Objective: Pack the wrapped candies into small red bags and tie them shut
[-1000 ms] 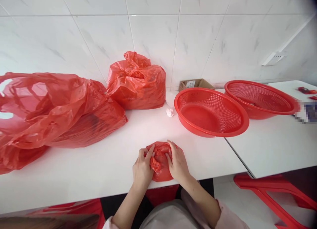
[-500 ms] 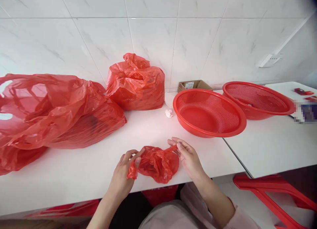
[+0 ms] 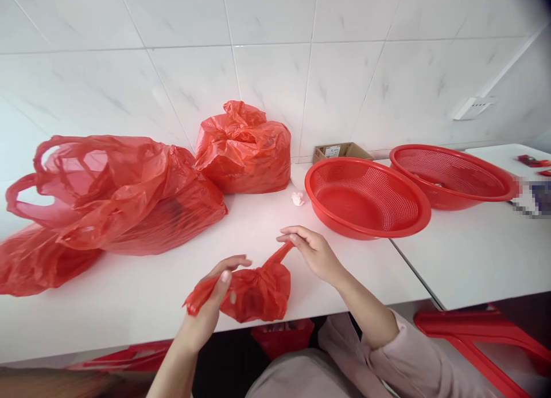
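Note:
A small red plastic bag [image 3: 258, 297], crumpled and with something dark faintly showing inside, lies at the front edge of the white table. My right hand [image 3: 314, 252] pinches the end of one twisted handle and pulls it up and away from the bag. The other handle runs through my left hand [image 3: 210, 295], between the thumb and the fingers, and its loose end hangs over the hand's outer side. The left index finger is stretched out above the bag.
Large filled red bags [image 3: 150, 197] lie on the left, and a tied red bag [image 3: 245, 154] stands by the wall. Two red colanders, a near one [image 3: 365, 229] and a far one [image 3: 456, 197], a cardboard box [image 3: 342, 151] and a crumpled tissue [image 3: 297, 198] sit right of it. A red stool [image 3: 473, 335] is lower right.
My right hand has moved up and left, drawing its handle taut and more upright. The left hand has shifted left, its handle now stretched across the hand. The view has shifted slightly.

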Tool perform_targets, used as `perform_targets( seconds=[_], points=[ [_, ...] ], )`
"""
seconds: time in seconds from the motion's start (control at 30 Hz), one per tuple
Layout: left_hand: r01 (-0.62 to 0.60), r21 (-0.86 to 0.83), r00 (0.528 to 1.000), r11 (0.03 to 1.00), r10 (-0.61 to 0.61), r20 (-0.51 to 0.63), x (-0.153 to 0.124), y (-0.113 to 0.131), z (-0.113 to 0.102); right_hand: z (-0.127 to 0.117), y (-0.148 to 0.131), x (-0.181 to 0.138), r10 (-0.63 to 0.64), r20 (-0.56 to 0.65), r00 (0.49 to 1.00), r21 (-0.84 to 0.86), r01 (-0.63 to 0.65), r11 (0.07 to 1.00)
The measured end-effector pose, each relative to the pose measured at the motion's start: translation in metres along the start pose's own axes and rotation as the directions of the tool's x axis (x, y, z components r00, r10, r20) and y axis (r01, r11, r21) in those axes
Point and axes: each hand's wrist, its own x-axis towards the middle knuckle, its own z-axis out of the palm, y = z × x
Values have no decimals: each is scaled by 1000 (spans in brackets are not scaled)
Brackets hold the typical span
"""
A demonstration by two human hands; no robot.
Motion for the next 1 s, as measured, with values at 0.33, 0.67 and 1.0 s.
perform_targets(
  seconds=[0.33,0.67,1.0],
  points=[
    [185,-364,933,913,-47,357,43,21,42,36,-53,49,-308,430,848,-247,439,864],
    [75,-374,989,924,-22,143,43,4,34,15,-14,41,-93,276,957,-140,136,981],
    [3,-425,1000,905,4,16,48,-1,36,32,-32,19,22,58,998,595,-52,802]
  ],
)
